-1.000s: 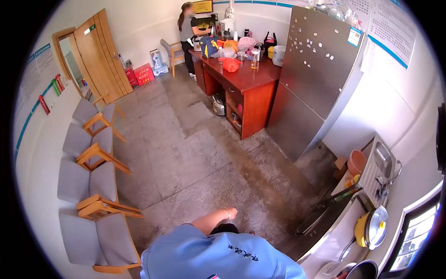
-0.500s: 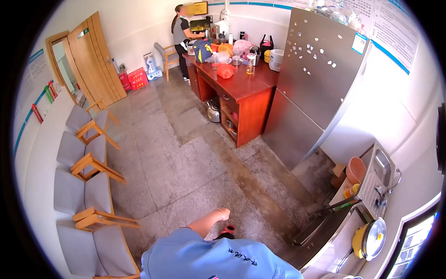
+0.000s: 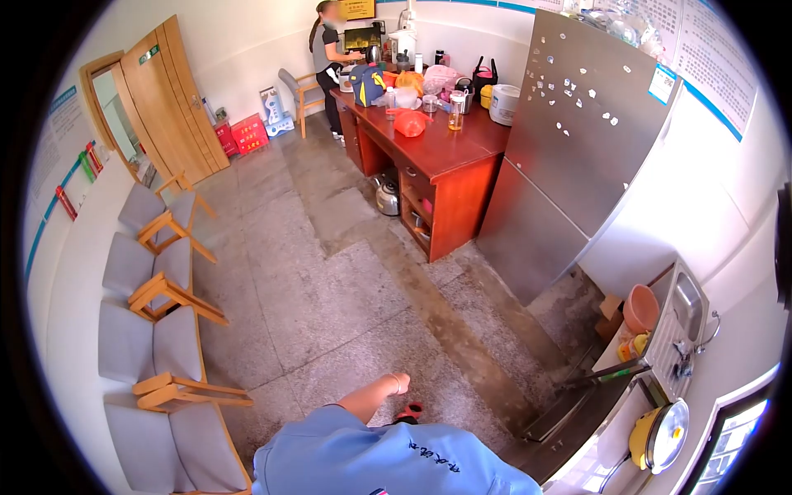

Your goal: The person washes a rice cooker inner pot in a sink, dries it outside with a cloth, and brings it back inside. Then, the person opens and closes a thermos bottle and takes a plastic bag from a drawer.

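Observation:
My left hand point(image 3: 399, 384) hangs in front of my body at the bottom middle, with a thin band around its wrist. Its fingers are turned away from view, so I cannot tell whether they are closed. Just below it, a small red item point(image 3: 411, 410) shows beside something dark at the hem of my blue shirt point(image 3: 371, 454). Whether the hand touches that red item is unclear. My right hand is out of the frame.
Grey chairs point(image 3: 176, 340) line the left wall. Ahead stand a cluttered red desk point(image 3: 462, 157), a steel kettle point(image 3: 388, 198) and a tall fridge point(image 3: 569, 140). A person point(image 3: 327, 62) stands behind the desk. A sink point(image 3: 687, 301) and yellow pot point(image 3: 648, 433) are on my right.
The view has shifted slightly, with the desk and fridge now a little farther right and the red item showing more. My left hand keeps nearly the same pose.

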{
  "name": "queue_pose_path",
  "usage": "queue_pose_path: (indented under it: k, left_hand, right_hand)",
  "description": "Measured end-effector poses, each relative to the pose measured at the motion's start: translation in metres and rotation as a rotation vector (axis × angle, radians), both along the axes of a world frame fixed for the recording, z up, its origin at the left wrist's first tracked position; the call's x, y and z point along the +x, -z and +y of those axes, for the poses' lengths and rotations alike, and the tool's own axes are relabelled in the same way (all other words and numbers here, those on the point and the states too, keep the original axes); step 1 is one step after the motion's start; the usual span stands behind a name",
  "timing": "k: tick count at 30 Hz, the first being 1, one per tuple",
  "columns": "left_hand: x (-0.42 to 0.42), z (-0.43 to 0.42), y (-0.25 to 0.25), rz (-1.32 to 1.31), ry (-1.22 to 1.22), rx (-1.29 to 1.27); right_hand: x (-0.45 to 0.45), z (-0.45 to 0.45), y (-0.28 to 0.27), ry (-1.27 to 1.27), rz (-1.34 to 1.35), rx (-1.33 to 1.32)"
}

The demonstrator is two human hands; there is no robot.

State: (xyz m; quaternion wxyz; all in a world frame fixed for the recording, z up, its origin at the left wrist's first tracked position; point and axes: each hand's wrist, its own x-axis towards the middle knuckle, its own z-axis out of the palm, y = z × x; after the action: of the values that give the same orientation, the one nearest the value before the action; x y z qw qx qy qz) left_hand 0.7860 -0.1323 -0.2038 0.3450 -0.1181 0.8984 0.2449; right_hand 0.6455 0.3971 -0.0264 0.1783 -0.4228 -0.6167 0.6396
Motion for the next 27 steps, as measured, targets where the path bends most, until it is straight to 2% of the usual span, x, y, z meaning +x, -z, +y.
queue_pose_path:
  k: [5, 17, 23, 25, 27]
  left_hand:
    - [-0.002, -0.009, 0.002, 0.059, -0.005, 0.013]
    - [-0.017, 0.004, -0.014, -0.024, 0.012, -0.003]
    - [-0.022, -0.004, -0.024, 0.028, -0.063, 0.071]
    - [-0.023, -0.011, -0.027, 0.051, -0.01, 0.059]
    - [-0.019, -0.023, -0.014, 0.054, -0.009, 0.045]
  right_hand:
    - [-0.003, -0.007, 0.002, -0.014, -0.015, 0.006]
    - [0.0, -0.004, 0.004, -0.009, -0.051, 0.027]
    - [0.005, -0.005, 0.005, -0.002, -0.085, 0.043]
    - [0.008, -0.005, 0.006, 0.0, -0.096, 0.054]
    - [0.012, -0.006, 0.008, 0.001, -0.113, 0.059]
